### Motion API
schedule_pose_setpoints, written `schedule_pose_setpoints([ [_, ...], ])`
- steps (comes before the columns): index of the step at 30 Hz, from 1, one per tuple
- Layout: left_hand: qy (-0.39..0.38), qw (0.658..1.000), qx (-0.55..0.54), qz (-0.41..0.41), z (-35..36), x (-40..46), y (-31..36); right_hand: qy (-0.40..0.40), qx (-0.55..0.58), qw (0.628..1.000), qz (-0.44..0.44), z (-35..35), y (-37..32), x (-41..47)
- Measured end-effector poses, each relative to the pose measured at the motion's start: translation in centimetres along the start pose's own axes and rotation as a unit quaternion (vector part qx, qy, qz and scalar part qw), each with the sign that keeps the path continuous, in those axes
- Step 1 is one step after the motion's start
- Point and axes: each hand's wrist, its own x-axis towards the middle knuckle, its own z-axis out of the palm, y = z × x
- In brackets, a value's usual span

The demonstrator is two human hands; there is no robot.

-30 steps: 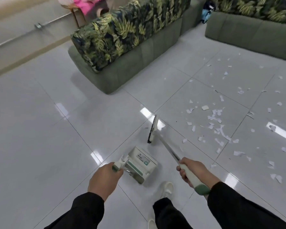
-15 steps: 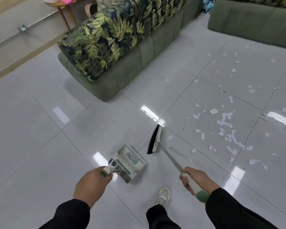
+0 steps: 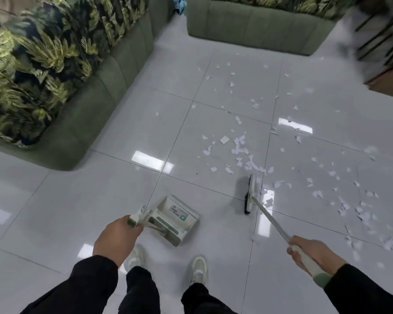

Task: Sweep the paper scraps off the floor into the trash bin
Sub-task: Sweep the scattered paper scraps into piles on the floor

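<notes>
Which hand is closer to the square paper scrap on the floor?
Right hand, below and right of the square scrap, gripping the broom; left hand sits farther down-left.

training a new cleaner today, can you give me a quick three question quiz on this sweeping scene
1. True or false: the dustpan already holds a heap of paper scraps.
2. Which hand holds the broom by its handle?
A. left hand
B. right hand
C. both hands
3. Fill in the word: most of the scraps lie on the ______ side of the broom head, away from the dustpan.

Key
1. False: no scraps show in the pan, and they lie scattered on the tiled floor.
2. B: the right hand grips the broom, and the left hand grips the dustpan handle.
3. right
</notes>
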Motion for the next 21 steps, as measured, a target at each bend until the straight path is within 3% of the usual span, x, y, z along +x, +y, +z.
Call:
schedule_pose_setpoints([
  [4,-0.013,1.0,-0.025,0.011,-1.4,2.4,-0.6,-0.015,0.012,1.0,-0.025,4.6,-1.5,-2.8],
  [7,-0.015,0.999,-0.023,0.023,-4.2,4.9,-1.9,-0.048,0.009,0.998,-0.038,12.2,-3.2,-4.8],
  [15,-0.011,1.0,-0.001,0.013,-15.6,13.4,-11.3,-0.187,0.008,0.982,0.003,42.6,-7.7,-5.5],
  [21,-0.017,1.0,0.021,0.001,-20.7,18.6,-15.9,-0.225,-0.004,0.973,0.051,55.5,-7.5,-4.1],
])
